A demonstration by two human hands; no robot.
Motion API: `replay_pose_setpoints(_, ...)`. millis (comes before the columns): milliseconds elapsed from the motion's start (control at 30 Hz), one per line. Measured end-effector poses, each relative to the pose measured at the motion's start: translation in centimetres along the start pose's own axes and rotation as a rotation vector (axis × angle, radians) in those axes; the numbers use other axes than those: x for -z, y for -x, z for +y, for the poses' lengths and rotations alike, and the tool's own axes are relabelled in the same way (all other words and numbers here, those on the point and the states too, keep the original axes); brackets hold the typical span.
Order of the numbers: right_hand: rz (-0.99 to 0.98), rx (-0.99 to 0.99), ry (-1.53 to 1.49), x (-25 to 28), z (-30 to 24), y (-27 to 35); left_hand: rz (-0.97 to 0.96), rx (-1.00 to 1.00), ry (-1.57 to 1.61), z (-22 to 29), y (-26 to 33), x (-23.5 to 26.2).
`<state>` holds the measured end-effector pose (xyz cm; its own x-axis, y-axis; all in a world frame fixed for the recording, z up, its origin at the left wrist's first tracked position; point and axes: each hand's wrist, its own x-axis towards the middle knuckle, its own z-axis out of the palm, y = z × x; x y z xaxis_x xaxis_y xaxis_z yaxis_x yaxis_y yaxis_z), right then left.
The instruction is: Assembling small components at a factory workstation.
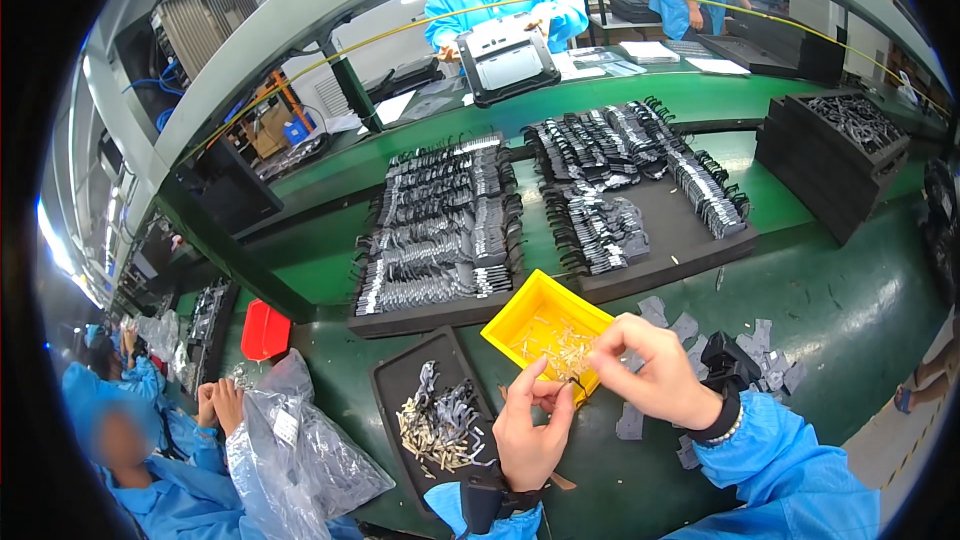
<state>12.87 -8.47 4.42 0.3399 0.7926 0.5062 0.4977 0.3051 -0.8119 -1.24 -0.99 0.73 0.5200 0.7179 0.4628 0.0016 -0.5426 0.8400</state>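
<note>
My left hand [533, 430] is closed in a pinch in front of a yellow bin [508, 315]. At its fingertips shows a small dark part [575, 381], too small to name. My right hand [652, 368] is closed too, thumb and forefinger pressed together at the bin's near right edge, close to the left fingertips. Whatever it may hold is hidden. Many small pale strips [560, 345] lie in the bin. To the left, a shallow black tray [395, 370] carries a heap of grey parts [450, 405] and short pale-gold pieces [430, 445].
Flat grey pieces [765, 355] lie scattered right of my right hand. Two black foam trays [680, 265] [400, 320] behind the bin hold rows of dark cabled parts. A co-worker's hands [222, 405] handle a clear plastic bag [310, 450] beside a red bin [265, 330].
</note>
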Motion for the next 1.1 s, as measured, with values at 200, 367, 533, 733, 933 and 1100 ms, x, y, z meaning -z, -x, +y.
replay_pose_setpoints(200,0.016,0.15,0.504,0.0,2.1,-0.4,-0.038,0.141,0.386,-0.6,-0.7,0.8)
replay_pose_setpoints(367,-0.361,-0.251,-0.174,1.6,0.8,-0.2,-0.021,0.113,0.474,-0.7,-0.5,1.5)
replay_pose_setpoints(533,-0.585,-0.516,-0.731,1.5,0.5,1.1,-0.19,-0.025,0.333,-0.7,-0.4,1.4)
replay_pose_setpoints(733,-0.632,-0.721,-0.835,2.6,0.7,3.0,-0.304,0.047,0.395,-0.5,0.1,1.2)
replay_pose_setpoints(933,-0.748,-0.736,-0.926,3.6,0.7,6.4,-0.62,0.073,0.356,0.7,0.3,0.0)
replay_pose_setpoints(1100,-0.796,-0.544,-1.077,6.4,0.9,8.2,-0.822,0.014,-0.003,0.2,0.9,-1.5)
